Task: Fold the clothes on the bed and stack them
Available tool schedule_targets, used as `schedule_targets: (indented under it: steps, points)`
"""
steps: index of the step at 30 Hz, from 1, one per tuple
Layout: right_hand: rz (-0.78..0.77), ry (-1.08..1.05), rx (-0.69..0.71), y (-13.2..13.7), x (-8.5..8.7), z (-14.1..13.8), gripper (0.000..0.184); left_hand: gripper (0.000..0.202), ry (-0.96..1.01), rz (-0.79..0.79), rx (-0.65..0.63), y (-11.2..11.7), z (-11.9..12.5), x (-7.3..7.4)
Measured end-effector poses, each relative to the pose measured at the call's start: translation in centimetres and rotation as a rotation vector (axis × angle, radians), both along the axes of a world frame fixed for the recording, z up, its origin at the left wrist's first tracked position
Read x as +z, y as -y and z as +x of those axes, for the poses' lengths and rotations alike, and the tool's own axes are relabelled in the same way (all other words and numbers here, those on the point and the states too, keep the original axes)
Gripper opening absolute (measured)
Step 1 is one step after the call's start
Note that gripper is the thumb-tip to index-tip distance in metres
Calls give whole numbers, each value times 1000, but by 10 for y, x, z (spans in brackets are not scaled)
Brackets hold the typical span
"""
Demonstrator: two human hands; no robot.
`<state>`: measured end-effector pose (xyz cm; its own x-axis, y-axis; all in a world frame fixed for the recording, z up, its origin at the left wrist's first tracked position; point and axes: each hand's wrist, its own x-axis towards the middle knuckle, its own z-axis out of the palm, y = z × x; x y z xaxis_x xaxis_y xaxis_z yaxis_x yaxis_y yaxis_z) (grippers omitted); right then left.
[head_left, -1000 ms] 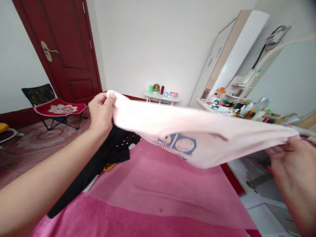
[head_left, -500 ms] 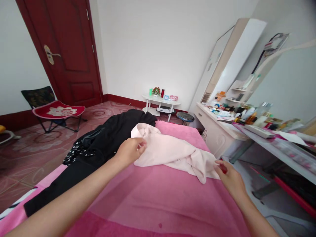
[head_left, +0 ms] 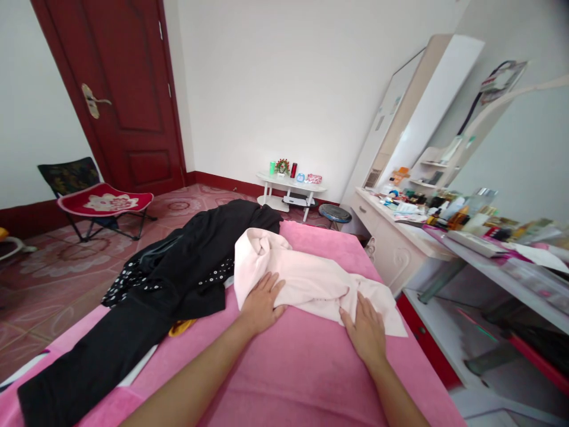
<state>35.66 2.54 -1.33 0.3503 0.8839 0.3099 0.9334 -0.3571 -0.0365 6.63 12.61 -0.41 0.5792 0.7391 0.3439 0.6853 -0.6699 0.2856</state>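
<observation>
A pale pink garment (head_left: 306, 270) lies in a long folded bundle on the pink bed cover (head_left: 288, 367), its near-left end rolled into a hood-like curl. My left hand (head_left: 263, 305) rests flat on its left part, fingers stretched out. On the right part, near a crumpled fold, my right hand (head_left: 367, 329) lies open with its fingers spread. Neither hand grips the cloth. To the left is a heap of black clothing (head_left: 191, 255) with a white-dotted black piece showing, and a bit of yellow fabric (head_left: 181, 327) peeks out beneath it.
A dressing table (head_left: 395, 234) crowded with bottles runs along the right, with a shelf desk (head_left: 484, 261) nearer to me. A red folding chair (head_left: 106, 201) stands by the door at left. Beyond the bed are a round stool (head_left: 335, 212) and a small white table (head_left: 291, 179).
My left hand has moved right and down onto the garment; my right hand has let go of its right end and moved left. The right end now lies spread flatter.
</observation>
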Motion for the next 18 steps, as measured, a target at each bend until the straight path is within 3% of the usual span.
schedule_targets:
  steps: [18]
  points:
    - [35, -64, 31, 0, 4, 3, 65, 57, 32, 27, -2, -3, 0, 3]
